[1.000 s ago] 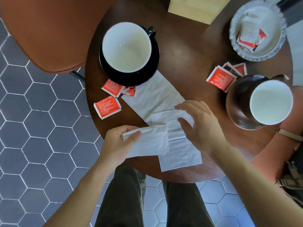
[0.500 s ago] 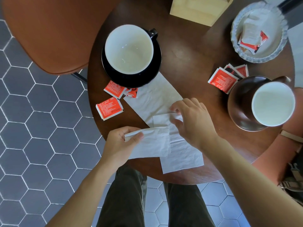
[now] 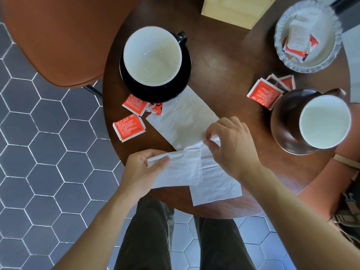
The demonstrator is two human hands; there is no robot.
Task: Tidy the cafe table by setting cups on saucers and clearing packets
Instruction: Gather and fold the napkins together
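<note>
- My left hand (image 3: 139, 173) has its grip clamped on a folded white napkin (image 3: 179, 168), thumb on top.
- My right hand (image 3: 231, 147) pinches the corner of another napkin (image 3: 214, 184) lying on the surface (image 3: 224, 65).
- Red packets (image 3: 129, 128) lie just below the black cup (image 3: 153, 55) on its saucer (image 3: 187, 75).

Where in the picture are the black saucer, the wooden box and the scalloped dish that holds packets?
black saucer (image 3: 127, 82): head view, on its bare left rim beside the cup.
wooden box (image 3: 231, 13): head view, on its pale front wall.
scalloped dish (image 3: 279, 34): head view, on its fluted left rim.
</note>
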